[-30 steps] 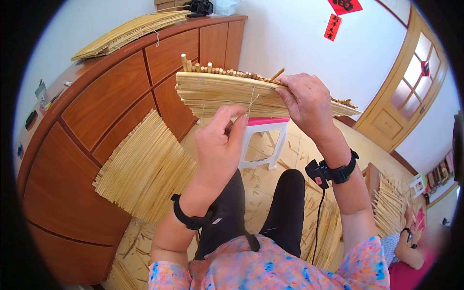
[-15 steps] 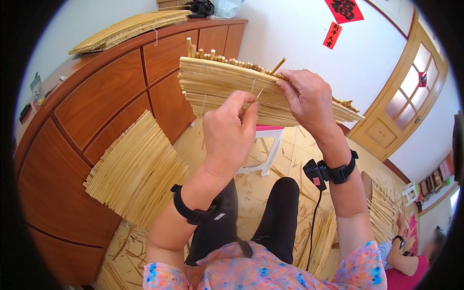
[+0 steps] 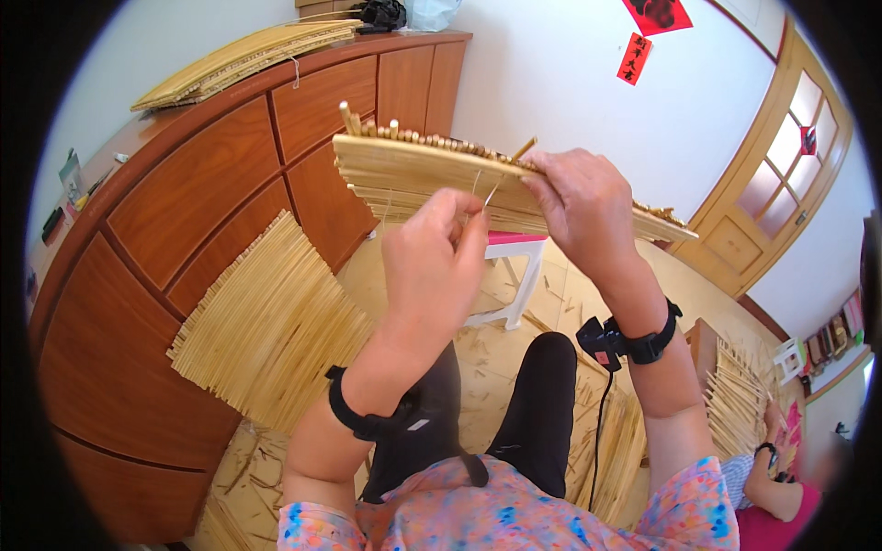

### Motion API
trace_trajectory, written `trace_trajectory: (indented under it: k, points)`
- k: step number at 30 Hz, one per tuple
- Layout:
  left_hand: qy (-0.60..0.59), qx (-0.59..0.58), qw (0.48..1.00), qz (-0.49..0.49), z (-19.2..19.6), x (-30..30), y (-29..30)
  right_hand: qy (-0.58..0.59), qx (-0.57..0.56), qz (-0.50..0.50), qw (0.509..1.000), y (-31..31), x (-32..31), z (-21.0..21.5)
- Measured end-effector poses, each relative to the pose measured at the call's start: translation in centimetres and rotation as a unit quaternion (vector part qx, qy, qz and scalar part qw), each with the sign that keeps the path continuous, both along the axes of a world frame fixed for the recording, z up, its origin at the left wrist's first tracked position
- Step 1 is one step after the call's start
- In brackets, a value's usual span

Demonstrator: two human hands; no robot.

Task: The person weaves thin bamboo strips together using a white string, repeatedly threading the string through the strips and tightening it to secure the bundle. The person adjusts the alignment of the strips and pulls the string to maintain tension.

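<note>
1. I see a woven straw mat (image 3: 413,170) held up in front of me, above my knees, its long edge running from upper left down to the right.
2. My right hand (image 3: 583,207) is clamped on the mat near its middle, fingers over the top edge, with a loose stalk (image 3: 524,149) poking up just beside the fingertips.
3. My left hand (image 3: 432,257) sits just below the mat's lower edge, its fingers pinched together on a thin strand (image 3: 491,195) that runs up to the mat; the pinch looks tight, though the strand is too fine for me to trace fully.
4. A row of cut stalk ends (image 3: 404,133) stands along the mat's far edge.
5. Both wrists carry black bands: one on the left wrist (image 3: 354,418) below the mat, one on the right wrist (image 3: 634,344) with a cable (image 3: 597,432) hanging down from it.
6. Left of the mat stands a long wooden cabinet (image 3: 175,211), and a second straw mat (image 3: 266,326) leans against its doors, well below the held one.
7. On the cabinet's counter (image 3: 147,138), up and left of the held mat, lies a stack of flat mats (image 3: 243,60).
8. Under the mat, beyond my hands, is a small white stool with a pink top (image 3: 510,257).
9. The floor (image 3: 514,349) beneath the mat is littered with straw scraps, and a bundle of stalks (image 3: 740,399) lies to the lower right, near another person's hand (image 3: 767,418).
</note>
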State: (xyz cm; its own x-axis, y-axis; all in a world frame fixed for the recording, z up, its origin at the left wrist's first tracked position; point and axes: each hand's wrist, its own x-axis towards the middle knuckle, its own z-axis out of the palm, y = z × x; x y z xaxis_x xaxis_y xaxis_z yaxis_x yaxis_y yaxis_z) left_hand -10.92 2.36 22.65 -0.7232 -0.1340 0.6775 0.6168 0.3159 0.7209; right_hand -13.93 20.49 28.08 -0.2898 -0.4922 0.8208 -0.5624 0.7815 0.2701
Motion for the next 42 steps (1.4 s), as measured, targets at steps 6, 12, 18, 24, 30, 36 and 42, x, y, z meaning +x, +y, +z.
trace_trajectory:
  k: [6, 12, 18, 24, 30, 36, 42]
  points:
    - [-0.132, 0.047, 0.985, -0.098, -6.3, 4.6, -1.7, -0.010, 0.016, 0.036, 0.999, -0.4, 4.8, -6.9]
    - [-0.233, 0.099, 0.945, -0.205, -18.4, 8.1, -2.7, -0.072, 0.004, 0.023, 0.997, -0.4, 9.5, -17.6]
    - [-0.296, 0.168, 0.920, -0.192, -25.2, 9.2, -1.7, -0.151, -0.042, 0.032, 0.987, -0.3, 11.2, -22.2]
    - [-0.341, 0.118, 0.912, -0.194, -27.8, 8.1, -1.4, -0.185, -0.044, 0.014, 0.982, -0.2, 10.7, -25.3]
    - [-0.337, 0.130, 0.914, -0.186, -27.7, 7.6, -0.6, -0.160, -0.079, 0.009, 0.984, 0.8, 9.4, -26.8]
    - [-0.335, 0.112, 0.915, -0.197, -26.5, 7.3, -0.5, -0.161, -0.083, 0.036, 0.983, 1.2, 9.5, -26.2]
    - [-0.338, 0.134, 0.907, -0.212, -26.0, 7.6, -0.2, -0.141, -0.099, 0.068, 0.983, 1.3, 9.9, -26.3]
